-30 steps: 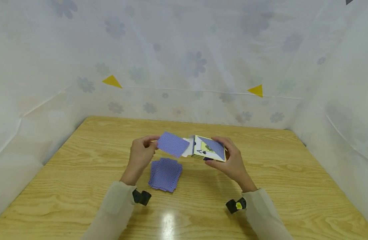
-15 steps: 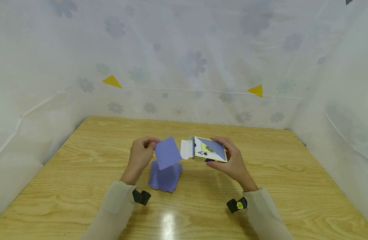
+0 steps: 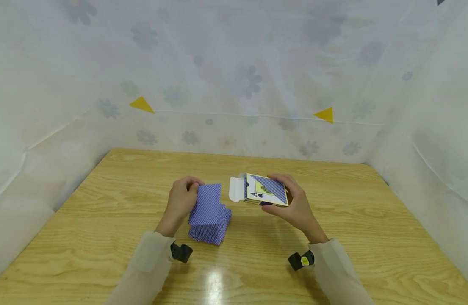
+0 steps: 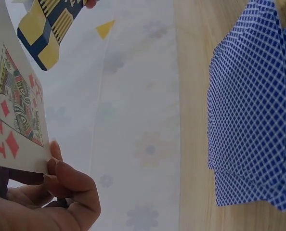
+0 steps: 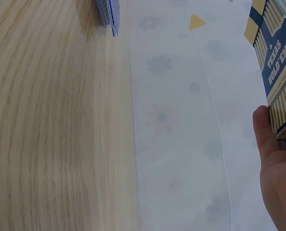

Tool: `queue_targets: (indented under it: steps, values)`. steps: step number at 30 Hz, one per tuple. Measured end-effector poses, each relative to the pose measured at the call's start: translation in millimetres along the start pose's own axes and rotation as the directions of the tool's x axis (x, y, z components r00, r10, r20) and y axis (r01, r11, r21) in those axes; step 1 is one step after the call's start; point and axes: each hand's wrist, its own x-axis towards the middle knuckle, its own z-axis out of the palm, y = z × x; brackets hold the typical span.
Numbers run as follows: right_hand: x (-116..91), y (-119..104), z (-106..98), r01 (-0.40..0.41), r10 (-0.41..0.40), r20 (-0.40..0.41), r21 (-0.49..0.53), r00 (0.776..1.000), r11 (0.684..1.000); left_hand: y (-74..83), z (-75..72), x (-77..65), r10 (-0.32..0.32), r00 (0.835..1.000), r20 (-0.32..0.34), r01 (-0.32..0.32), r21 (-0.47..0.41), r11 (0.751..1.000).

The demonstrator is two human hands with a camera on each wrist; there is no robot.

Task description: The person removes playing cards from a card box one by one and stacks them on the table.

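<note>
My left hand [image 3: 183, 198] pinches a playing card [image 3: 207, 202] by its far corner. Its blue checked back faces up in the head view, while the left wrist view shows a king of diamonds face [image 4: 20, 103] on its underside. Below the card lies a loose pile of blue-backed cards [image 3: 223, 224] on the table, partly hidden. My right hand [image 3: 292, 199] grips a card box [image 3: 266, 190] with an ace of spades design, held above the table. The box's white flap [image 3: 236, 189] stands out towards the left. "Texas Hold'em" is printed on the box's side [image 5: 278, 55].
The wooden table [image 3: 363, 228] carries the pile left of centre. White sheeting [image 3: 226, 72] with flower prints encloses the back and sides, with yellow triangles [image 3: 324, 115] stuck on the back. Each wrist wears a small black camera [image 3: 181, 252].
The card in my left hand has come away from the box's flap, moving left and towards me, and turned to hang over the pile. My right hand and the box are almost unmoved.
</note>
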Motion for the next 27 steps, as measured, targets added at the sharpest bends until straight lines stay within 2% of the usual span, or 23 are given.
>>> queue_targets:
  steps: [4,12,21,27]
  values:
    - [0,0,1,0.004,-0.004,0.000,0.006,1.000,1.000,-1.6,1.7,0.0,-0.002,1.000,0.020,0.002,0.002,1.000]
    - [0,0,2,0.002,-0.002,0.008,0.005,1.000,1.000,-5.8,5.1,1.4,-0.026,0.993,0.115,0.020,0.045,0.999]
    - [1,-2,2,0.023,-0.023,0.015,0.019,1.000,1.000,-19.0,9.1,6.0,-0.048,0.988,0.146,0.029,0.131,0.991]
    - [1,-1,2,0.010,-0.010,0.016,0.011,1.000,1.000,-28.9,9.3,8.2,-0.052,0.986,0.157,0.024,0.177,0.984]
